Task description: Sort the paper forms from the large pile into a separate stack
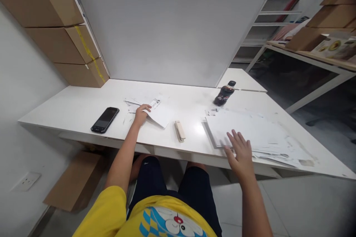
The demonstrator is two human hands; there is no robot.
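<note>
My left hand (pixel 142 114) has its fingers bent round the near left edge of a few white paper sheets (pixel 160 115), whose near corner sits slightly off the table. Small printed pieces and loose scraps show just beyond those fingers. At the near edge of a broad spread of white paper (pixel 236 124), my right hand (pixel 239 152) is stretched out with its fingers apart, holding nothing; whether it touches the paper, I cannot tell. Between the two hands lies a cream stapler (pixel 180 130).
A black phone (pixel 105 120) lies on the white table (pixel 191 105) at left. A dark cola bottle (pixel 224 93) stands behind the right-hand paper. Along the back leans a whiteboard (pixel 172 33), with stacked cardboard boxes (pixel 75 46) to its left. Shelves and another table are at far right.
</note>
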